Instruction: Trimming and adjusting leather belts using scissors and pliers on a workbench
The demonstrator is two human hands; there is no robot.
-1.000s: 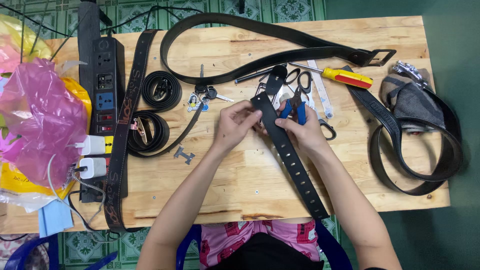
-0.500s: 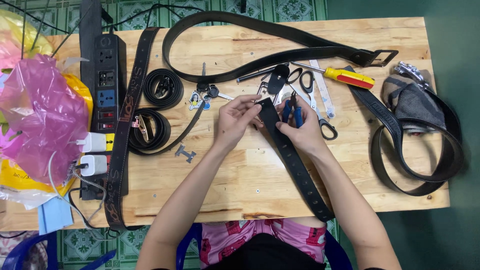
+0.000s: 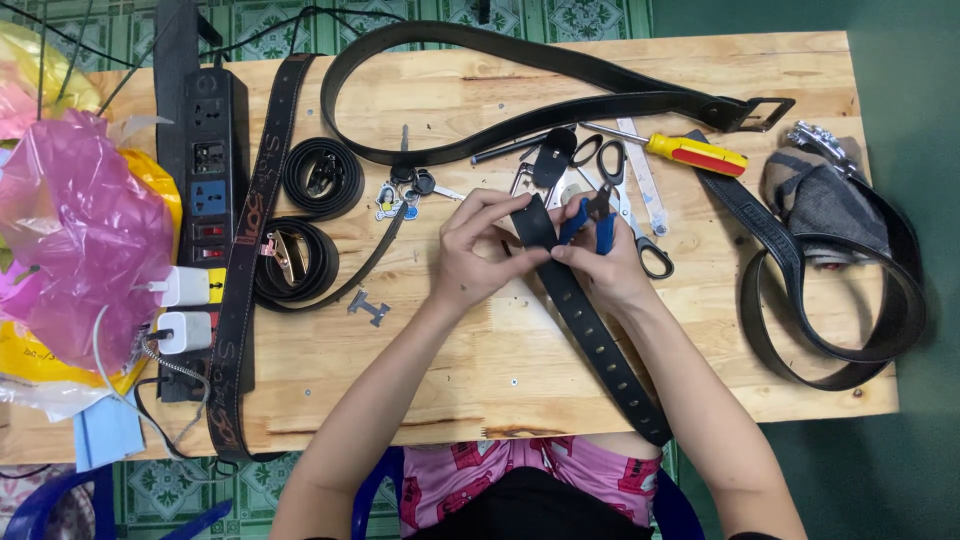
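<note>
2 bare hands meet near the middle of the wooden table (image 3: 480,380), both on 1 black perforated belt (image 3: 600,350). That belt runs from the hands down toward 5 o'clock and hangs over the near table edge above the person's lap. The left hand (image 3: 478,255) pinches the belt's upper end between thumb and fingertips. The right hand (image 3: 600,262) is clenched around blue-handled pliers (image 3: 592,222) and also presses the belt; the tool's tip is hidden, so I cannot tell whether it bites the strap.

At 12 o'clock from the hands lie scissors (image 3: 625,205), a yellow and red screwdriver (image 3: 690,153) and a long black belt with a square buckle (image 3: 560,75). At 10 o'clock sit a bunch of keys (image 3: 405,190) and 2 coiled belts (image 3: 310,225). At 9 o'clock lies a black power strip (image 3: 205,170) with white chargers, beside a pink plastic bag (image 3: 75,235). At 3 o'clock another looped belt (image 3: 850,330) circles a grey cloth (image 3: 825,200).
</note>
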